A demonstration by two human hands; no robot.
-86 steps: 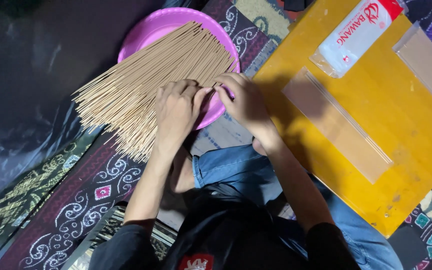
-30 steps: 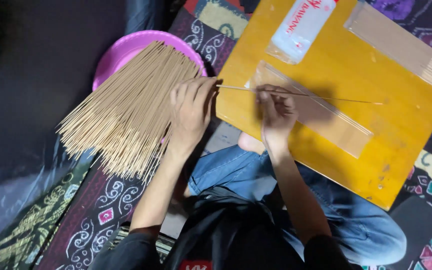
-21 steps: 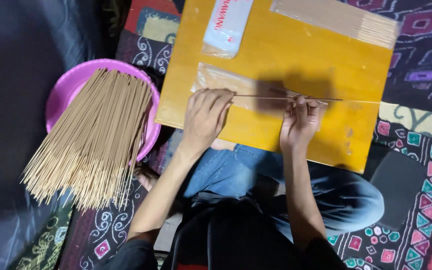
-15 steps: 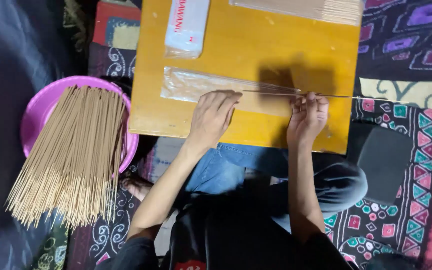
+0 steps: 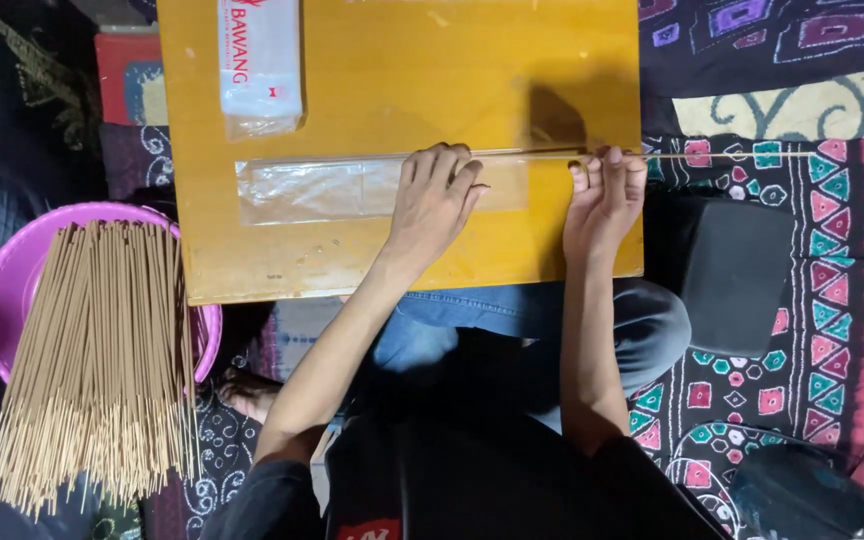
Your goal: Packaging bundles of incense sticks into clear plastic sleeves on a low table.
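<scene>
My left hand [image 5: 436, 199] rests palm-down on a long clear plastic sleeve [image 5: 312, 190] that lies across the yellow wooden board [image 5: 402, 90]. My right hand [image 5: 604, 190] pinches a thin tan stick [image 5: 732, 155] near the sleeve's right end; the stick runs level and pokes out past the board's right edge. A big bundle of the same tan sticks [image 5: 102, 360] lies fanned over a pink round basin [image 5: 7, 290] at the left.
A white plastic packet [image 5: 257, 60] lies at the board's top left. Patterned mats [image 5: 802, 200] cover the floor around. A dark flat pad [image 5: 737, 270] sits right of the board, and my knees in jeans [image 5: 512, 310] are under its near edge.
My right hand drew a single stick from the bundle and carried it over to the sleeve on the board. My left hand moved from the bundle onto the sleeve. The view swung right.
</scene>
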